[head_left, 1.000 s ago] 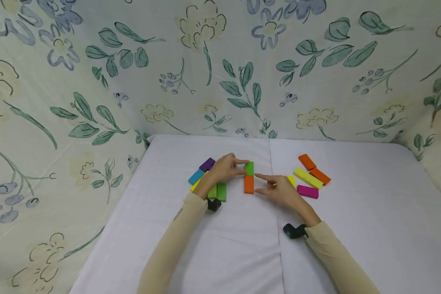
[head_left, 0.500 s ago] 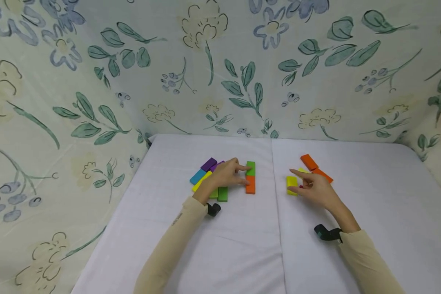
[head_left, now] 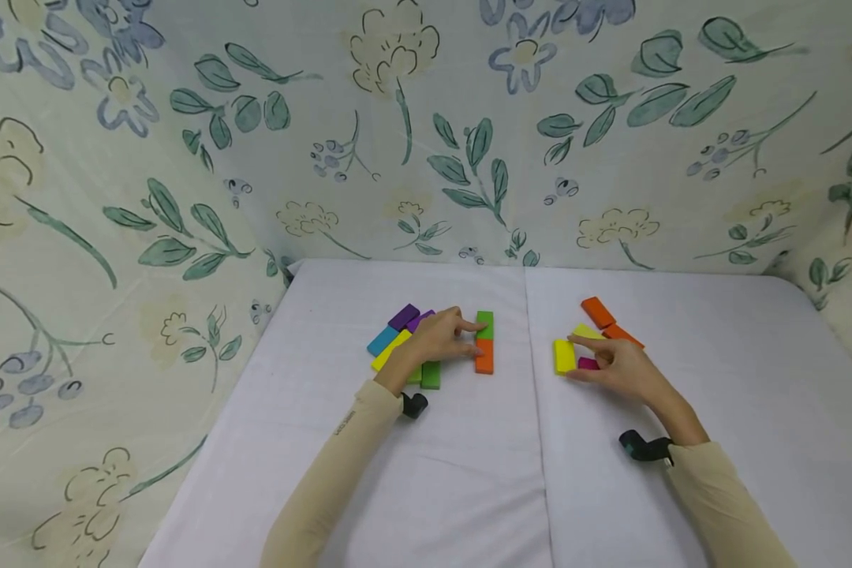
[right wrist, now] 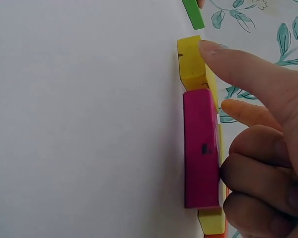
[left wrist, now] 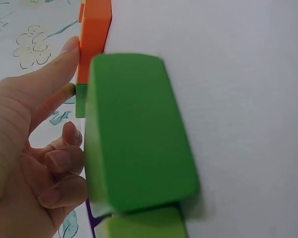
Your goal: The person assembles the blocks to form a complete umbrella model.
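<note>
In the head view, a green block [head_left: 485, 324] and an orange block [head_left: 484, 356] lie end to end in a short column. My left hand [head_left: 436, 338] is at their left side, index fingertip on the green one and thumb on the orange one; its other fingers are curled under the palm. To the right, my right hand [head_left: 621, 367] has thumb and index finger at opposite ends of a short yellow block [head_left: 564, 357]. In the right wrist view the thumb touches that yellow block [right wrist: 192, 59], beside a magenta block [right wrist: 201, 148]. My right hand partly covers the magenta block.
Left of the column lies a cluster with purple [head_left: 404, 317], blue [head_left: 382, 341], yellow [head_left: 392, 350] and green [head_left: 431, 375] blocks, partly under my left hand. Two orange blocks [head_left: 597, 312] and a long yellow block [head_left: 588, 331] lie beyond my right hand. White cloth [head_left: 468, 473] covers the table.
My right hand has moved from beside the column rightward to the short yellow block, and its thumb and index finger have closed in. My left thumb has shifted from the green block to the orange one.
</note>
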{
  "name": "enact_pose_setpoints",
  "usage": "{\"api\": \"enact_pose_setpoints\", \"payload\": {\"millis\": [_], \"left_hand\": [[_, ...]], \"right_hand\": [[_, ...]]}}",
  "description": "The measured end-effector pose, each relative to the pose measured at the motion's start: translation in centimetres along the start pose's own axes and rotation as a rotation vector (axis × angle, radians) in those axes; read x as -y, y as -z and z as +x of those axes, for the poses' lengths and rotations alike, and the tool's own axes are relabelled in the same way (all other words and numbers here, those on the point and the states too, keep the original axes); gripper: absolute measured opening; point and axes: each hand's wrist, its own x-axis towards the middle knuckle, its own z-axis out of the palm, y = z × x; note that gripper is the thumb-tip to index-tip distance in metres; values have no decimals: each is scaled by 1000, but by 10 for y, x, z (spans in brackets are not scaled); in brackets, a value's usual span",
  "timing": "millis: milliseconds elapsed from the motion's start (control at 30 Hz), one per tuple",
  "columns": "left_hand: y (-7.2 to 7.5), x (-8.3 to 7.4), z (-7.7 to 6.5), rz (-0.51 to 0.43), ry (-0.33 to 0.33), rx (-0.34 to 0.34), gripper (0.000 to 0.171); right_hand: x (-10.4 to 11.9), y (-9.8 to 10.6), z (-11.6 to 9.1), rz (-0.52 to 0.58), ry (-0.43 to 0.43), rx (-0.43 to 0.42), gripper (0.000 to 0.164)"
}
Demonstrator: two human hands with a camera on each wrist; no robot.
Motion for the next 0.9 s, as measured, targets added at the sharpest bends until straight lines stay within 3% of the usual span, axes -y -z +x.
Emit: {"api": "enact_pose_setpoints", "payload": {"millis": [267,900], "left_hand": [[3,-1,-1,-52,48,23,60],[4,0,5,-75,66,25,55]], "right_hand": [[1,3,6,-26,17,13,72],[4,2,11,-30,49,44,67]]}}
